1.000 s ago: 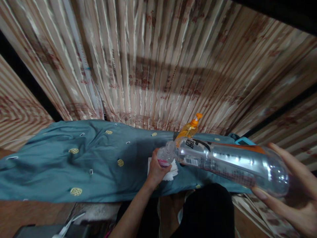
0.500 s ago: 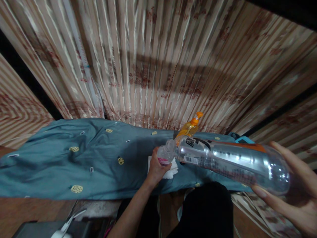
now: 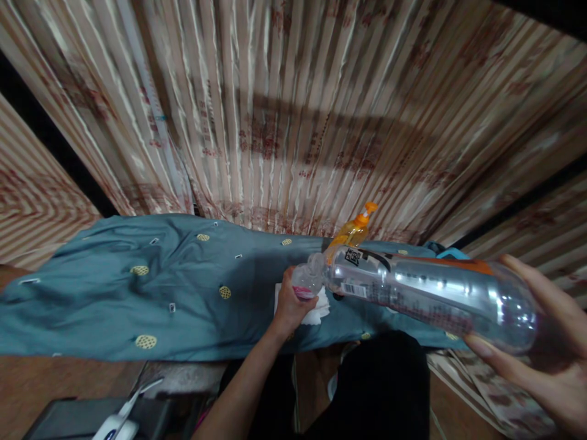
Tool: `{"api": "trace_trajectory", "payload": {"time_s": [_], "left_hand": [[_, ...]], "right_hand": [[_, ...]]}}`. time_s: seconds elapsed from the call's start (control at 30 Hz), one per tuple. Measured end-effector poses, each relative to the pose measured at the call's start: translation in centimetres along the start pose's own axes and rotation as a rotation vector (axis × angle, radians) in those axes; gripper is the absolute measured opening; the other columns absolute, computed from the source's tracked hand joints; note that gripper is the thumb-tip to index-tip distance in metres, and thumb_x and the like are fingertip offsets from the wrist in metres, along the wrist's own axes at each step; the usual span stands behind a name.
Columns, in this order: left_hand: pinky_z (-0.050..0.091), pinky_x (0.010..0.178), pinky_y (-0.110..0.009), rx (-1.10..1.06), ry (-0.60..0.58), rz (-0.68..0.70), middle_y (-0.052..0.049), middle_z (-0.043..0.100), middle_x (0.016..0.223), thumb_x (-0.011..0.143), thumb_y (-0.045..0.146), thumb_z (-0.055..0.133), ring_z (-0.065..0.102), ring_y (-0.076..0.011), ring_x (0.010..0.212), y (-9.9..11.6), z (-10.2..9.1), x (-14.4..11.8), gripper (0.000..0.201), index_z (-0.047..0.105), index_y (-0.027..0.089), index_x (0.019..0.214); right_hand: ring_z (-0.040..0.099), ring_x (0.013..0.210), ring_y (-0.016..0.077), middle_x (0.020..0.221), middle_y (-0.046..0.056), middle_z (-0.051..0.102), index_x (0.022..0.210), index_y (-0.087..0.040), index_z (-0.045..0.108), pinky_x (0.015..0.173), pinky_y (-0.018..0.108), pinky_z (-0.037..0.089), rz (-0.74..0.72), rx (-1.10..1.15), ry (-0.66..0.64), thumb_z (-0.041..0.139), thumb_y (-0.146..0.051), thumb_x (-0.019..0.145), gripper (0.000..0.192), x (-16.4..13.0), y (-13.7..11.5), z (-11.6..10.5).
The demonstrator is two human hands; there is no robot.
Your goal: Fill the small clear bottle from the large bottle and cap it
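My right hand (image 3: 545, 348) is closed round the base of a large clear plastic bottle (image 3: 426, 293) with an orange and black label. The bottle lies almost level, its neck pointing left and slightly higher than its base. My left hand (image 3: 291, 305) grips a small clear container with a pink band (image 3: 306, 282). The big bottle's neck meets the small container's top; whether they touch or liquid passes, I cannot tell. Beneath my left hand are white tissues (image 3: 316, 315). Behind the big bottle stands an orange pump bottle (image 3: 352, 232), its lower part hidden.
A teal cloth with yellow pineapple prints (image 3: 192, 324) covers the long surface. Behind it hangs a striped curtain (image 3: 275, 122). A blue object (image 3: 452, 253) lies at the right. A white plug-like device (image 3: 117, 428) rests on a dark box (image 3: 59, 418) at lower left.
The view has shifted slightly, so the cloth's front edge sits a little higher. Both hands keep their grips, and the big bottle lies marginally more level.
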State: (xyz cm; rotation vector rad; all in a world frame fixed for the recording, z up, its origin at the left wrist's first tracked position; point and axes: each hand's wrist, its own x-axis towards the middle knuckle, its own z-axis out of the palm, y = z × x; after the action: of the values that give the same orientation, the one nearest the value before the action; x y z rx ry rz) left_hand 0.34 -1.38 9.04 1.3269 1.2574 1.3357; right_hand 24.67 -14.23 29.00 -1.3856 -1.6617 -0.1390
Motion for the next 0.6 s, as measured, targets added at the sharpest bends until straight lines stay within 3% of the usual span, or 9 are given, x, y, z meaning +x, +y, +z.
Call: {"api": "trace_trajectory", "payload": {"time_s": [0.1, 0.23, 0.43, 0.6], "left_hand": [[0.051, 0.106, -0.043, 0.002, 0.003, 0.0, -0.007, 0.065, 0.123, 0.055, 0.018, 0.085, 0.066, -0.0272, 0.119, 0.02, 0.02, 0.04, 0.083, 0.045, 0.022, 0.128], [0.051, 0.106, -0.043, 0.004, 0.011, -0.011, -0.007, 0.065, 0.123, 0.055, 0.018, 0.085, 0.066, -0.0273, 0.119, 0.09, 0.0, 0.05, 0.083, 0.046, 0.022, 0.128], [0.052, 0.103, -0.042, -0.007, 0.009, -0.005, -0.008, 0.066, 0.122, 0.056, 0.016, 0.084, 0.068, -0.0263, 0.115, 0.35, -0.07, -0.03, 0.08, 0.046, 0.022, 0.126], [0.053, 0.103, -0.041, -0.011, 0.019, -0.006, -0.007, 0.067, 0.121, 0.055, 0.014, 0.084, 0.068, -0.0264, 0.114, 0.61, -0.09, -0.05, 0.079, 0.047, 0.021, 0.125]], "right_hand": [[0.075, 0.102, 0.0171, 0.129, -0.006, 0.072, 0.146, -0.042, 0.056, 0.091, 0.019, 0.055, -0.057, 0.001, -0.014, 0.086, -0.046, 0.069, 0.082, 0.36, -0.11, -0.06], [0.073, 0.107, 0.0164, 0.134, -0.005, 0.07, 0.147, -0.039, 0.056, 0.096, 0.019, 0.051, -0.039, 0.02, -0.015, 0.087, -0.042, 0.069, 0.084, 0.36, -0.01, 0.03], [0.075, 0.104, 0.0259, 0.136, -0.001, 0.069, 0.148, -0.04, 0.055, 0.094, 0.036, 0.06, -0.016, -0.015, -0.001, 0.083, -0.052, 0.07, 0.084, 0.07, 0.46, -0.01], [0.068, 0.12, 0.0366, 0.137, 0.003, 0.068, 0.144, -0.038, 0.058, 0.095, 0.05, 0.063, -0.013, -0.109, 0.007, 0.082, -0.057, 0.067, 0.084, 1.04, -0.51, 0.79]]}}
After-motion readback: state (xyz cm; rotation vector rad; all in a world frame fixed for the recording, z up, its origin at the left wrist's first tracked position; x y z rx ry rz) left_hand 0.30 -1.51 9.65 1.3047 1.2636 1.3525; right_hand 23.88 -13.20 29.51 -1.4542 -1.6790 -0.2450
